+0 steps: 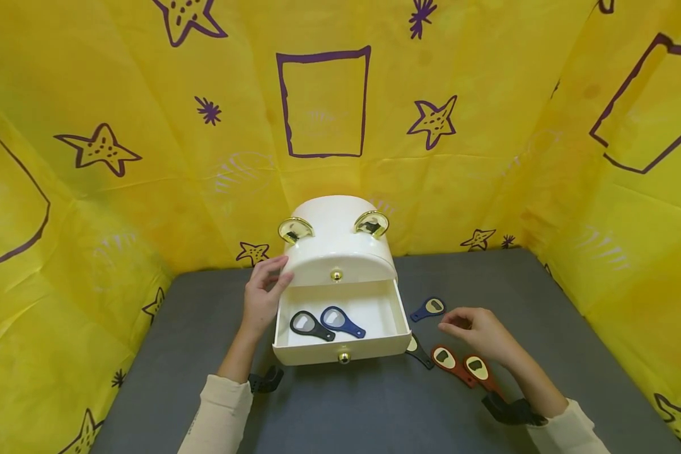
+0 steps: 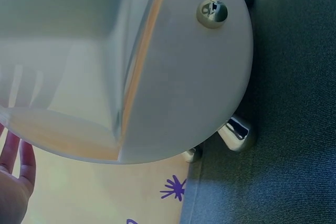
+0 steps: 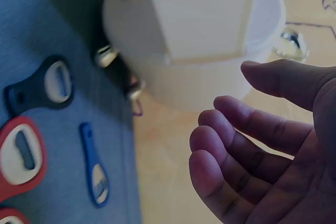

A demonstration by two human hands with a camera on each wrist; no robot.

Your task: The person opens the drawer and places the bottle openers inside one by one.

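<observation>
A white rounded box [image 1: 340,236] with gold ears has its lower drawer [image 1: 366,347] pulled out. In it lie a black-handled piece [image 1: 320,332] and a blue-handled piece [image 1: 352,328], each with a pale round head; I cannot tell their exact kind. My left hand [image 1: 263,296] rests by the box's left side, fingers extended along it. My right hand [image 1: 479,331] hovers right of the drawer, fingers loosely bent and nothing in them. Near it on the table are a blue bottle opener [image 1: 434,306], a black bottle opener [image 3: 39,85] and two red bottle openers [image 1: 458,371].
The grey table [image 1: 340,416] carries the box near its back. Yellow cloth [image 1: 147,208] with purple drawings hangs behind and at both sides. Gold feet [image 2: 236,132] hold the box above the table. A gold knob [image 1: 343,357] sticks out from the drawer front.
</observation>
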